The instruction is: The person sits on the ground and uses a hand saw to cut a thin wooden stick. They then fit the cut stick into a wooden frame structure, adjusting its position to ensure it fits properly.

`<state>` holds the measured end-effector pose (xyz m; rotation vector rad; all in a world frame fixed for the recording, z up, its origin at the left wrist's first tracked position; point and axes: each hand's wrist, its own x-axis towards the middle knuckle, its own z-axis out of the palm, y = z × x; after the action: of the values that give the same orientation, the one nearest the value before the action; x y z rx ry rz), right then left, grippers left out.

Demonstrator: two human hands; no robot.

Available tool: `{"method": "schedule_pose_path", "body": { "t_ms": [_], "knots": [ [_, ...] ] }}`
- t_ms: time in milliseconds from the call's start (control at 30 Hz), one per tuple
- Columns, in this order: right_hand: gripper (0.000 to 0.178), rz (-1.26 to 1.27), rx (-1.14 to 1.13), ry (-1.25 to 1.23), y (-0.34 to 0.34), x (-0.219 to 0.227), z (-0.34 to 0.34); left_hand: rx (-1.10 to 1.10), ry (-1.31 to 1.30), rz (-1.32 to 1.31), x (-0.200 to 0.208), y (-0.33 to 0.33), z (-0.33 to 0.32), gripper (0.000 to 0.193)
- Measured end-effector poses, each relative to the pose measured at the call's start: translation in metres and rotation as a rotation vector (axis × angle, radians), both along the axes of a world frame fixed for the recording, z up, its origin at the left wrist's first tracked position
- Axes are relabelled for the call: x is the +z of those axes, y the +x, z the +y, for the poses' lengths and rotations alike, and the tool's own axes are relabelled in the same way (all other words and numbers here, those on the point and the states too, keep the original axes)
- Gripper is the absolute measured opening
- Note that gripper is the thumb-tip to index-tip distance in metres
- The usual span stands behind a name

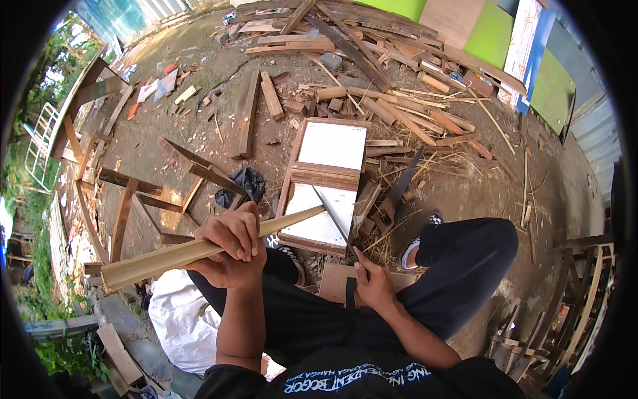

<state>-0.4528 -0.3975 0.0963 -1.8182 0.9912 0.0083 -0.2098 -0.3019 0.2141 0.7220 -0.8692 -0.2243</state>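
My left hand [229, 246] is closed round a long split piece of bamboo [159, 264], pale and yellowish. Its wide end points to the lower left, while the narrow end reaches right over a white panel framed in brown wood [292, 243]. In my right hand [377, 282] is a knife [339, 219] with a long, thin blade pointing up and left. The blade's upper part lies beside the narrow bamboo tip; whether they touch I cannot tell. My right fingers wrap the knife's handle, which they mostly hide.
Bamboo lengths [405, 120] and shavings litter the ground ahead, near a saw [404, 179]. Planks [292, 43] pile up farther back. A broken wooden frame [126, 213] and black plastic bag [242, 186] lie left. A white sack [183, 319] sits by my left leg.
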Motion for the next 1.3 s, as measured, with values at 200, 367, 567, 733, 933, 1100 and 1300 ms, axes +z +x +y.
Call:
{"method": "schedule_pose_path", "body": {
  "t_ms": [200,367,567,733,933,1100,1300],
  "knots": [
    [0.040,-0.034,0.022,-0.024,-0.005,-0.003,-0.003,0.002,-0.023,0.021,-0.002,0.013,0.006,0.076],
    [0.036,-0.242,-0.077,-0.066,-0.013,-0.004,-0.015,0.071,-0.080,0.221,-0.004,0.052,0.024,0.076],
    [0.020,-0.396,-0.125,-0.004,0.004,0.076,-0.088,0.138,-0.196,0.489,0.005,0.070,0.035,0.070],
    [0.020,-0.484,-0.072,0.075,0.031,0.103,-0.149,0.077,-0.229,0.556,-0.006,0.079,0.027,0.067],
    [0.021,-0.372,0.030,0.119,0.055,0.069,-0.147,-0.092,-0.308,0.689,-0.018,0.081,0.008,0.068],
    [0.017,-0.460,0.106,0.151,0.066,0.049,-0.125,-0.132,-0.260,0.761,-0.031,0.084,-0.020,0.070],
    [0.022,-0.452,0.148,0.279,0.090,0.049,-0.118,-0.162,-0.165,0.870,-0.043,0.088,-0.058,0.067]
  ]
}}
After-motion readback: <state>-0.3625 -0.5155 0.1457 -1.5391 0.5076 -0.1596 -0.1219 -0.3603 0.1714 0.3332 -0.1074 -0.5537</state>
